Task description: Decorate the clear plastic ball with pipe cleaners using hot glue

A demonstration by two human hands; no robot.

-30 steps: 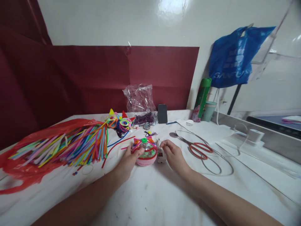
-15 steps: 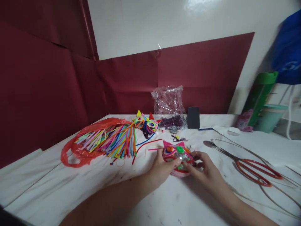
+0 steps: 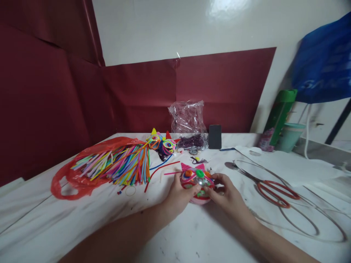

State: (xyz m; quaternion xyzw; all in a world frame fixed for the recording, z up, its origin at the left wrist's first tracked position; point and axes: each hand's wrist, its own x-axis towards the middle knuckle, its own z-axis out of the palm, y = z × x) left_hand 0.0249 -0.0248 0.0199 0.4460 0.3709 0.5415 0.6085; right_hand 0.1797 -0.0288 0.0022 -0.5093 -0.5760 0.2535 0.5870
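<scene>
Between my two hands, close to the tabletop, is a colourful pipe-cleaner animal head (image 3: 196, 178) with pink pointed ears, a green tuft on the brow, orange tufts and a red mouth. My left hand (image 3: 181, 191) grips its left side, thumb on the front. On its other side my right hand (image 3: 223, 190) holds it with curled fingers, thumb near the mouth. A pink pipe cleaner (image 3: 172, 173) sticks out beside my left fingers. Two similar heads, one with yellow ears (image 3: 155, 139) and one with red ears (image 3: 168, 145), lie farther back.
Many pipe cleaners (image 3: 117, 164) lie on a red plastic bag (image 3: 64, 188) at left. Orange-handled scissors (image 3: 276, 193) and wire (image 3: 309, 219) lie at right. Behind stand a clear bag (image 3: 188, 118), a dark phone-like slab (image 3: 215, 137) and a pale green cup (image 3: 291, 137).
The whole scene has shifted left in the view, as the camera turned right. Both hands keep their hold on the animal head, with little other visible movement.
</scene>
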